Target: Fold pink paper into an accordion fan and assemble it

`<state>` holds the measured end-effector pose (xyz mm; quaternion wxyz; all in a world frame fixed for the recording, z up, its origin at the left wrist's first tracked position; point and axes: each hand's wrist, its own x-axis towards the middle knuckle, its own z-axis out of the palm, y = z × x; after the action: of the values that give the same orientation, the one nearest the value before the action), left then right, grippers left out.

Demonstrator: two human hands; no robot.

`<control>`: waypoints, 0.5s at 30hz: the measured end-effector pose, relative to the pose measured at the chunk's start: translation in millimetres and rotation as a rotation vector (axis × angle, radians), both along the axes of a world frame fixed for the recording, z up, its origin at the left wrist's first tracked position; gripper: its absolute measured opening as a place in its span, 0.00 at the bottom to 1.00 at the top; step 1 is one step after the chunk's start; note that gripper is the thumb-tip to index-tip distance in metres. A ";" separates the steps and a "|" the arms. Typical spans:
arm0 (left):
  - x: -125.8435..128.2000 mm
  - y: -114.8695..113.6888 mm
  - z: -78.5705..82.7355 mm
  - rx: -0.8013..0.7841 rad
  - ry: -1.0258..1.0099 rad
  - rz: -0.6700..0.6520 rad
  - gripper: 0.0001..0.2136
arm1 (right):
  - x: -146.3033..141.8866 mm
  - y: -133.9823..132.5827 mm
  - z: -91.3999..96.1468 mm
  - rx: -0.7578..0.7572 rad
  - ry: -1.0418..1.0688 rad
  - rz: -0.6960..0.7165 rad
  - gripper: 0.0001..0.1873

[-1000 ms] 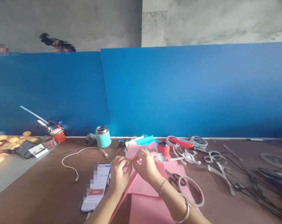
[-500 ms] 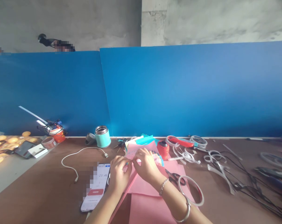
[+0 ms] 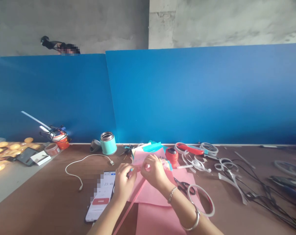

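Above the pink paper sheets [image 3: 153,218], my left hand [image 3: 124,180] and my right hand [image 3: 155,171] are both closed in a pinch, a small distance apart. A narrow pink paper strip [image 3: 130,207] slants from below my right hand down toward the front edge. A bit of pink shows between the fingertips of the two hands; its exact shape is blurred. Small colourful pieces [image 3: 167,164] lie just behind my right hand. Black-handled scissors [image 3: 186,187] and a roll of tape [image 3: 209,200] rest beside my right forearm.
Left of my hands are a phone [image 3: 101,199], a white cable [image 3: 81,160] and a turquoise jar [image 3: 108,143]. A red thread spool [image 3: 172,157], curled white strips [image 3: 195,163] and black cables [image 3: 258,189] are to the right. A blue partition [image 3: 199,94] stands behind.
My hands have moved slightly apart, my left hand a little to the left. More of the pink bit shows between them, and the slanting strip looks narrower.
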<state>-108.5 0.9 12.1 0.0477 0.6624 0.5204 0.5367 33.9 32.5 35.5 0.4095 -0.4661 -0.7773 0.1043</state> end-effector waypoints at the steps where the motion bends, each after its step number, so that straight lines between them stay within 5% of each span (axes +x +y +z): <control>1: -2.2 0.9 0.0 -0.022 -0.041 0.004 0.08 | 2.5 2.3 1.2 -0.001 0.006 -0.006 0.09; 6: -14.3 6.6 -1.6 -0.188 -0.265 0.027 0.11 | 31.9 18.0 18.2 -0.007 0.004 -0.119 0.07; 12: -18.9 10.1 -3.4 -0.314 -0.535 0.076 0.13 | 95.1 33.2 46.3 -0.014 0.011 -0.499 0.07; 15: -17.9 8.8 -0.6 -0.307 -0.583 0.093 0.14 | 116.2 29.5 58.4 -0.165 -0.067 -0.537 0.15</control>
<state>-126.4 9.7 11.5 0.2691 0.4418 0.5893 0.6206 150.0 62.1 93.9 0.3570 -0.6905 -0.6278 0.0395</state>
